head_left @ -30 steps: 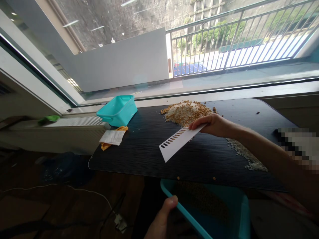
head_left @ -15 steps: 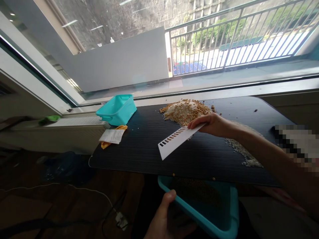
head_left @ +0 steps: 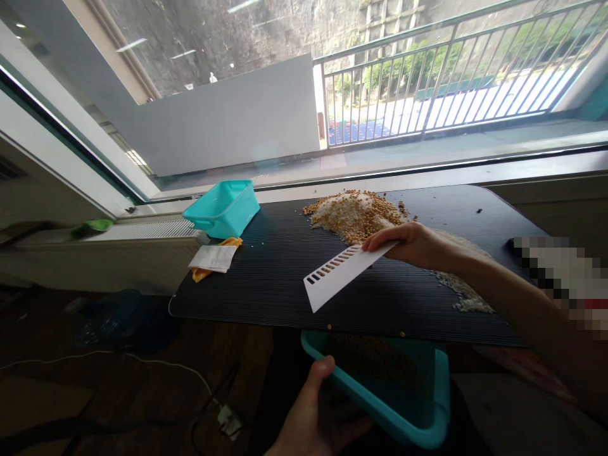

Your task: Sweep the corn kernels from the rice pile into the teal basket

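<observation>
Your right hand pinched a flat white scraper, slotted along one edge, tilted above the near middle of the black table. Your left hand clamped the teal tub by its rim, below the near edge.

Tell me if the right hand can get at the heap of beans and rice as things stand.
Probably yes. The right hand, gripping the white scraper, is right beside the heap, and nothing stands between them on the table. The left hand holds the tub under the edge.
</observation>
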Available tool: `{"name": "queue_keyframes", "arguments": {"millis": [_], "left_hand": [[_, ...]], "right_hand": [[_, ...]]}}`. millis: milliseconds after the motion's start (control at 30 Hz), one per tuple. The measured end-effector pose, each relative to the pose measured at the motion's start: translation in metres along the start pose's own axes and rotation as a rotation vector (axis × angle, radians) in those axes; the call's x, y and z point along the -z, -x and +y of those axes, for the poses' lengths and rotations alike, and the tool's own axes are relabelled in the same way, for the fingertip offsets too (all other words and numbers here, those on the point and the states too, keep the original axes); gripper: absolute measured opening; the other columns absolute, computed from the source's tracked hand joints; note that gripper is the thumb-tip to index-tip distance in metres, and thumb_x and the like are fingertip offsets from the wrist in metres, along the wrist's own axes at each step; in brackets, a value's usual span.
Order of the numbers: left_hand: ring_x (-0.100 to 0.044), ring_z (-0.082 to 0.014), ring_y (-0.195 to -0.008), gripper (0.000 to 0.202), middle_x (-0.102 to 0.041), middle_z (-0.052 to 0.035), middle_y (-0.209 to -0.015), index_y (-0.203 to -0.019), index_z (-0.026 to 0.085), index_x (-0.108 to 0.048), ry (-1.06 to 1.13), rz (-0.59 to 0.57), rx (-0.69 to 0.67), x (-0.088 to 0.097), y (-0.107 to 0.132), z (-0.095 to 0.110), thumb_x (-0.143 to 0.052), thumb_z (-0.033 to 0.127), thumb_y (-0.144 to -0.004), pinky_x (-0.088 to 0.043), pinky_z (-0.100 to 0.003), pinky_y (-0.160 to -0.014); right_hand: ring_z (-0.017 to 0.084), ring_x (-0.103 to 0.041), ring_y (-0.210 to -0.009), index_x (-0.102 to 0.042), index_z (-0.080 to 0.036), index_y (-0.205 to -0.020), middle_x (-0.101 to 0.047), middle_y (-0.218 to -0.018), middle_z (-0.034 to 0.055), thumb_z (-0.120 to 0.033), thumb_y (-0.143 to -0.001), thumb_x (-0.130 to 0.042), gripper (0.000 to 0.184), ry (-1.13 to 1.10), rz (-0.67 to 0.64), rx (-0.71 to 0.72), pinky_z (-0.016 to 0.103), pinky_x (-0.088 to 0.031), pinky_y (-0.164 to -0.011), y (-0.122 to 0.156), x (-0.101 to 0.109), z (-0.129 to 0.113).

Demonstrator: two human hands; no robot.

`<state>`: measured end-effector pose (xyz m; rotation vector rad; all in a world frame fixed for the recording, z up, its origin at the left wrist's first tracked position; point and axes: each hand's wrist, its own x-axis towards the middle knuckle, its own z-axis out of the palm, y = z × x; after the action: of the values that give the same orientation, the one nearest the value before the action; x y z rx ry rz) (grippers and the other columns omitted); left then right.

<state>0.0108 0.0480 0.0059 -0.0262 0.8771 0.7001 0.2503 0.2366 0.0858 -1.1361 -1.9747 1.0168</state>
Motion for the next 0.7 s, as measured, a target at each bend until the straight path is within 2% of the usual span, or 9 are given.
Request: {"name": "queue_keyframes", "arguments": {"millis": [133,233,400,533,700], "left_hand": [[-0.057,-0.0346,-0.118,0.063,-0.059,-0.0203,-0.128,-0.137,0.011,-0.042,-0.008,0.086,-0.020,-0.006,0.001,0.000,-0.050,0.050,-0.087,-0.047,-0.044,-0.095],[-0.058,-0.0334,-0.116,0.055,-0.059,-0.0191,-0.128,-0.134,0.011,-0.044,0.000,0.100,-0.024,-0.010,0.002,0.000,-0.044,0.046,-0.091,-0.047,-0.045,-0.095],[-0.062,-0.0307,-0.108,0.050,-0.063,-0.0175,-0.122,-0.130,0.012,-0.048,0.003,0.105,-0.049,-0.013,0.004,0.000,-0.047,0.043,-0.091,-0.048,-0.046,-0.094],[-0.065,-0.0314,-0.102,0.054,-0.065,-0.0194,-0.117,-0.128,0.010,-0.049,-0.010,0.109,-0.045,-0.011,0.002,0.000,-0.051,0.046,-0.088,-0.050,-0.045,-0.091],[-0.067,-0.0307,-0.097,0.053,-0.067,-0.0169,-0.107,-0.124,0.011,-0.052,-0.042,0.096,-0.059,-0.005,-0.006,0.000,-0.054,0.049,-0.086,-0.051,-0.045,-0.088]], "right_hand": [[0.022,-0.071,-0.088,-0.075,-0.021,-0.075,-0.076,-0.087,0.0034,-0.032,-0.066,-0.069,0.016,-0.013,0.008,-0.021,0.034,-0.057,-0.085,0.005,-0.002,-0.004],[0.022,-0.071,-0.088,-0.075,-0.022,-0.073,-0.076,-0.086,0.0029,-0.029,-0.065,-0.069,0.012,-0.035,0.028,-0.026,0.033,-0.057,-0.085,0.009,-0.003,-0.006],[0.020,-0.072,-0.086,-0.075,-0.023,-0.071,-0.077,-0.085,0.0015,-0.026,-0.064,-0.069,0.010,-0.052,0.039,-0.029,0.031,-0.057,-0.083,0.017,-0.004,-0.008],[0.018,-0.071,-0.083,-0.075,-0.021,-0.070,-0.077,-0.084,0.0020,-0.027,-0.067,-0.067,0.010,-0.053,0.074,-0.017,0.030,-0.056,-0.083,0.020,-0.008,-0.013],[0.018,-0.071,-0.088,-0.075,-0.021,-0.076,-0.077,-0.090,0.0034,-0.032,-0.071,-0.067,0.015,-0.051,0.230,0.049,0.032,-0.054,-0.086,0.033,-0.009,-0.032]]}}
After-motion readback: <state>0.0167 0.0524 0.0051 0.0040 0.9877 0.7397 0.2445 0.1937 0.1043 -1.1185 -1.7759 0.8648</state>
